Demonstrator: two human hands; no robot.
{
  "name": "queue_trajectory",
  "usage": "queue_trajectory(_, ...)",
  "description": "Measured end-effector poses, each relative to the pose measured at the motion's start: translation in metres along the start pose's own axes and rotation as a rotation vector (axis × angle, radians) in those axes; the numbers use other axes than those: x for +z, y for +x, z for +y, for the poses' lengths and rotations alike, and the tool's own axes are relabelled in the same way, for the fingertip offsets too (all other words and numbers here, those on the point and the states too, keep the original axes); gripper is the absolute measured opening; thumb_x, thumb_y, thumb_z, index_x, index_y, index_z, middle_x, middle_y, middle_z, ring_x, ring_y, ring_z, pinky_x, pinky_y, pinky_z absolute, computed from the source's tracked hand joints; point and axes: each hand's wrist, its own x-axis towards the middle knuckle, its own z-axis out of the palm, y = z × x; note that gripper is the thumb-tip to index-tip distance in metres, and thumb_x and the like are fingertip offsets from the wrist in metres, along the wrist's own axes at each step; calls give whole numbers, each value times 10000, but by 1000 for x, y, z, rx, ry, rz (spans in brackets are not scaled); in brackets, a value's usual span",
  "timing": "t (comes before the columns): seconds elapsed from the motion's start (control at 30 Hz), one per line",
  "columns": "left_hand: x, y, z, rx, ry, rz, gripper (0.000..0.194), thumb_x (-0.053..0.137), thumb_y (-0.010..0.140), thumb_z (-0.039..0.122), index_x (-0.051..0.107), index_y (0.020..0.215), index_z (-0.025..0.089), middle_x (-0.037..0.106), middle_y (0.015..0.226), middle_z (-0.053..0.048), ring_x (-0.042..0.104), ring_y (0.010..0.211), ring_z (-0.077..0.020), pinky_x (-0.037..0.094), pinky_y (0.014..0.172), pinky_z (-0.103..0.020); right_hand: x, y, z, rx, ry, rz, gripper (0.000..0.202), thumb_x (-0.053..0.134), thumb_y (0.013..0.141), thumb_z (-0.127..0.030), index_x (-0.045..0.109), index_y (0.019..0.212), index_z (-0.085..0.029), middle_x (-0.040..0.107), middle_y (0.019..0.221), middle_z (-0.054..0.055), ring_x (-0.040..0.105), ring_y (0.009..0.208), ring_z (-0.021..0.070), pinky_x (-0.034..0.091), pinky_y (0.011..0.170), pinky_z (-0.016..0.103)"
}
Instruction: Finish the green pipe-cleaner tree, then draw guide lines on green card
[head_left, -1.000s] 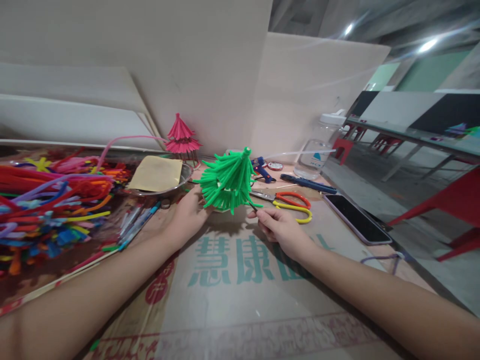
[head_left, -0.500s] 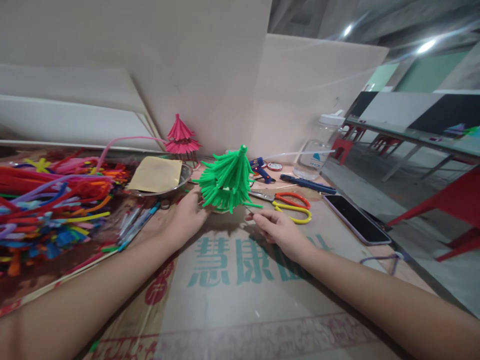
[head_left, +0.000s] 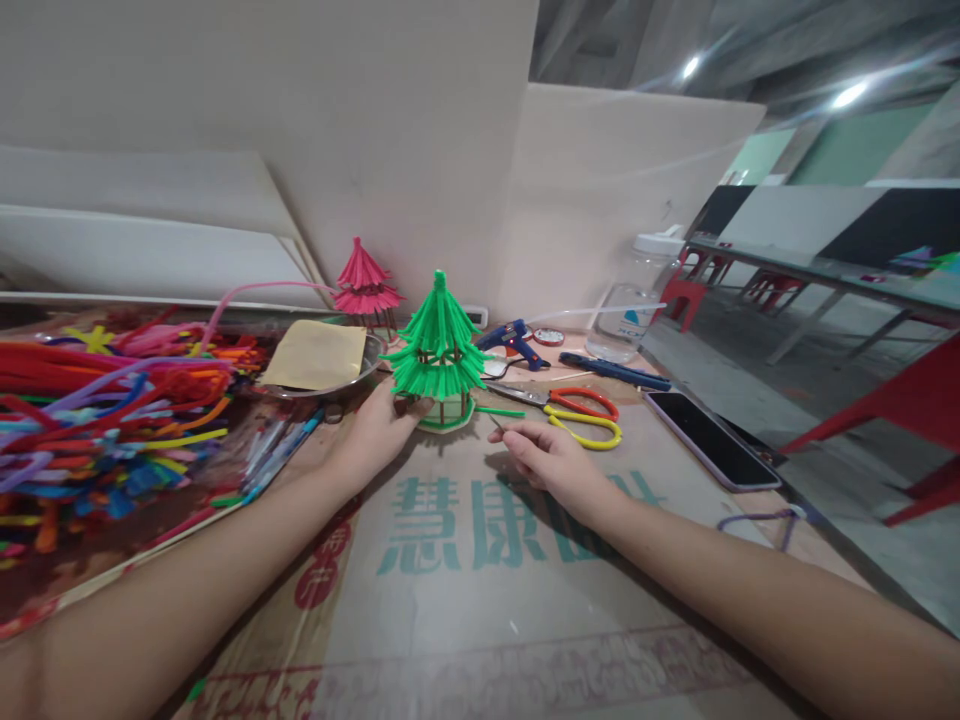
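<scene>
The largest thing before me is the desk (head_left: 821,545), and behind it stands a pale board (head_left: 420,150). Over the desk lies a cardboard sheet (head_left: 480,625) with big green characters. On my left side there is a wide pile of fuzzy sticks (head_left: 112,430) in many colours. At the far right the clear bottle (head_left: 628,310) stands near the board, and the phone (head_left: 712,440) lies with dark screen nearer to me. In the middle is the green tower (head_left: 439,345), upright, with two roofs; whether its base touches the cardboard sheet, I cannot tell. My left hand (head_left: 381,432) is closed on the left side of this base. My right hand (head_left: 551,460) is well apart from the left one, its thumb and finger pressed together on a thin dark piece (head_left: 497,426). Behind the green tower, to the left, stands the pink tower (head_left: 363,280), and before it is a bowl (head_left: 367,368) with yellow paper (head_left: 319,355) on top. To the right lie the open scissors (head_left: 553,407), the blue glue gun (head_left: 515,342) and the cutter knife (head_left: 615,370). Smallest, one short green stick (head_left: 504,413) lies between the green tower and the scissors.
</scene>
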Motion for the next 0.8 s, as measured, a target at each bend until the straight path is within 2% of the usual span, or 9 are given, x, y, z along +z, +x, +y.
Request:
queue_trajectory(0.17, -2, -1, 1, -9, 50, 14, 516, 494, 949, 572, 656, 1235, 173, 705, 1242, -115, 638, 1155, -312, 467, 1052, -447, 1, -1, -1, -7, 1, -10, 517, 667, 793, -610, 698, 1000, -137, 375, 539, -85, 294, 461, 70, 185, 440, 231)
queue_trajectory(0.57, -3, -2, -4, -47, 55, -3, 521, 598, 894, 555, 633, 1276, 203, 754, 1143, -99, 689, 1085, -301, 518, 999, -420, 1, 1, 2, -68, -1, -21, 567, 638, 822, -661, 678, 1042, -140, 391, 563, -83, 318, 479, 79, 223, 438, 227)
queue_trajectory(0.8, -4, -3, 2, -14, 21, 20, 494, 579, 912, 524, 585, 1262, 175, 704, 1224, -113, 651, 1152, -281, 488, 1042, -412, 0, 2, 7, -85, 38, -3, 638, 582, 841, -741, 670, 1053, -146, 380, 595, -77, 311, 495, 85, 213, 433, 225)
